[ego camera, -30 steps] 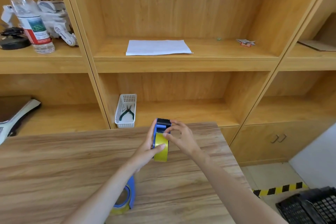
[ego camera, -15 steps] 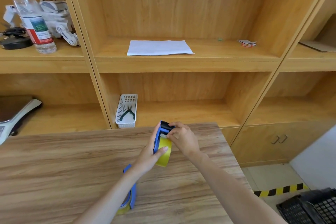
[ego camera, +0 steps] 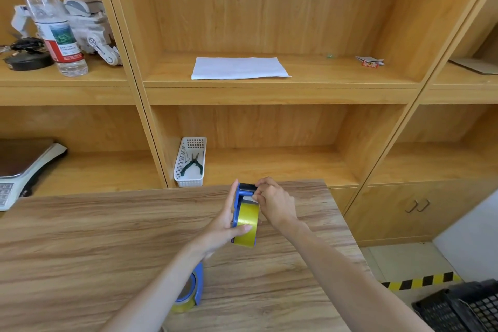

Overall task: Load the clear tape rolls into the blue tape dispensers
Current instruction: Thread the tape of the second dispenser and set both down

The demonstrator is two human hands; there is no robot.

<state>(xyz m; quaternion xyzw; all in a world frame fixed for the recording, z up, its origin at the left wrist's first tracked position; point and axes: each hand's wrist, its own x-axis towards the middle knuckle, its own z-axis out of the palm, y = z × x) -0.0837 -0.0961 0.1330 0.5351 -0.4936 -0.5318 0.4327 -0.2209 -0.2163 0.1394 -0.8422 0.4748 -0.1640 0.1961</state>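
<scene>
Blue dispenser (ego camera: 237,205) upright in left hand (ego camera: 225,226) — right hand (ego camera: 275,203) pinching atop.

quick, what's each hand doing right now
Left hand: closed on the blue tape dispenser, thumb across the tape roll.
Right hand: fingertips pinched at the dispenser's top by the cutter; whether it holds the tape end cannot be told.

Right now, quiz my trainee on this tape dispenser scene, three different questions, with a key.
1. True or false: the left hand holds the blue dispenser upright above the table.
2. Where is the right hand working? A) at the dispenser's top end B) in the white basket C) on the paper sheet
3. Fill in: a second dispenser lies on the table, partly hidden beneath the left ____.

Key: 1 true; 2 A; 3 forearm.
</scene>
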